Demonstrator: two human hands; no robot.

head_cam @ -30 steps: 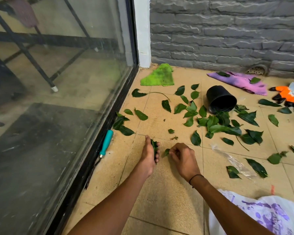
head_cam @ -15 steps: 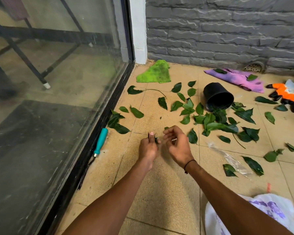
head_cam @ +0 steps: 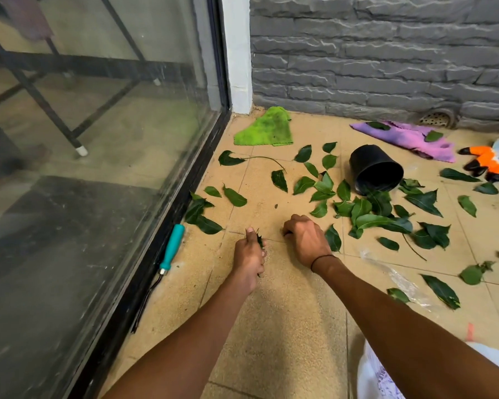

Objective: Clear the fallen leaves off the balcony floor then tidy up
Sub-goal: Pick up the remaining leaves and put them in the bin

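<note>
Several green leaves (head_cam: pixel 369 220) lie scattered over the tan tiled balcony floor (head_cam: pixel 285 312), thickest by a tipped black pot (head_cam: pixel 376 168). My left hand (head_cam: pixel 249 254) grips a small bunch of leaves (head_cam: pixel 260 240) just above the floor. My right hand (head_cam: pixel 306 239) is down on the tiles beside it with its fingers curled under. Its back hides what they touch. One leaf (head_cam: pixel 333 239) lies just right of that hand.
A glass sliding door (head_cam: pixel 98 168) runs along the left, with a teal-handled tool (head_cam: pixel 172 246) by its track. A green cloth (head_cam: pixel 264 129), purple cloth (head_cam: pixel 409 138) and orange glove (head_cam: pixel 493 162) lie near the grey wall. A clear wrapper (head_cam: pixel 401 279) and white bag (head_cam: pixel 380 375) lie at right.
My right hand met the left hand half a second ago, then moved back right and down onto the tiles. My left hand keeps its bunch of leaves.
</note>
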